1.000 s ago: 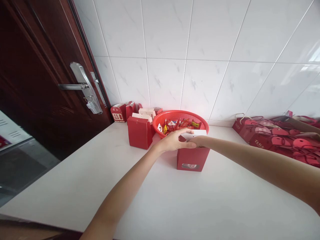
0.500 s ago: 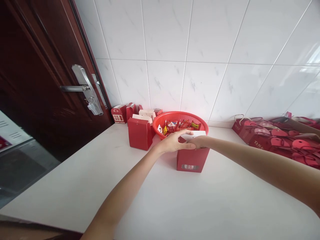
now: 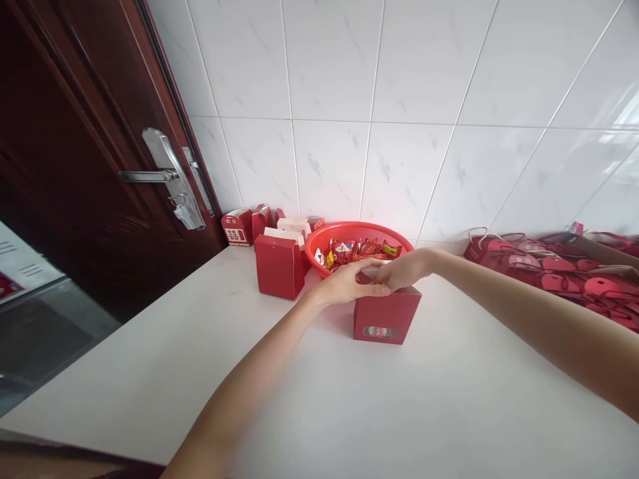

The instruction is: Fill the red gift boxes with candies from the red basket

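A red paper box [image 3: 387, 314] with a small front window stands upright on the table, its top open. My left hand [image 3: 345, 282] grips its upper left side, thumb in front and fingers over the top. Above the same box, my right hand [image 3: 407, 267] bends downward with its fingers pressed together. Its fingertips dip into the opening and are hidden, so what they hold cannot be made out. Just behind is a red plastic basket [image 3: 399, 241] with wrapped candies [image 3: 344, 251] in it.
To the left of the basket stand another red box [image 3: 277, 267] and several smaller red boxes [image 3: 238, 227]. Many red gift bags with handles [image 3: 559, 279] lie at the right. A tiled wall [image 3: 329, 166] closes the white table's back; a brown door [image 3: 84, 133] is at left.
My right hand has risen partway out of the box, its wrist now higher. The white flap at the box's top is now mostly out of sight. My left hand stays put.
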Available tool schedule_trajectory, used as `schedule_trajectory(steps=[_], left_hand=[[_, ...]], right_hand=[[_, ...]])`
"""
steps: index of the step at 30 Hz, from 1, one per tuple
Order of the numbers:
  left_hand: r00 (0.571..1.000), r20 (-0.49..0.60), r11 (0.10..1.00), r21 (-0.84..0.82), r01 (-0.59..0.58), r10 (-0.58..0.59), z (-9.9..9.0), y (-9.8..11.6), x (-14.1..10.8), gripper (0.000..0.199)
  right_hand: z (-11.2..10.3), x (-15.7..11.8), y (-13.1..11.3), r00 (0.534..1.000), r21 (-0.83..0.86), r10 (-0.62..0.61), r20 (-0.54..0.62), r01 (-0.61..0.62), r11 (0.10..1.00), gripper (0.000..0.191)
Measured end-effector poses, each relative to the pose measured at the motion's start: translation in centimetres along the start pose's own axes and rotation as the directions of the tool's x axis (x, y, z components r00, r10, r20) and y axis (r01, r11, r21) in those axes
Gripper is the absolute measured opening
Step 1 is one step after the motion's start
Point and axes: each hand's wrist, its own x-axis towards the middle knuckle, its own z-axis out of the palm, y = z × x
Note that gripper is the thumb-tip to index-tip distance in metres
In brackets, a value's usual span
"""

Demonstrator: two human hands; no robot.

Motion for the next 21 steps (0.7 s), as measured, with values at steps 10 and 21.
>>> schedule_trajectory(steps=[10,21], left_hand=[[0.941,-0.267,0.978,0.076,-0.196,0.209,2.2,-1.6,1.3,0.034],[0.822,-0.476,0.95,0.189,-0.25,0.312,4.0,-3.5,2.1,0.057]], right_hand=[[-2.3,-7.7,2.5,0.949,0.278,-0.082,-0.305,0.171,0.945,0.044],[4.8,-8.0,5.6,0.955,0.558,0.046,-0.294,0.132,0.82,0.059]])
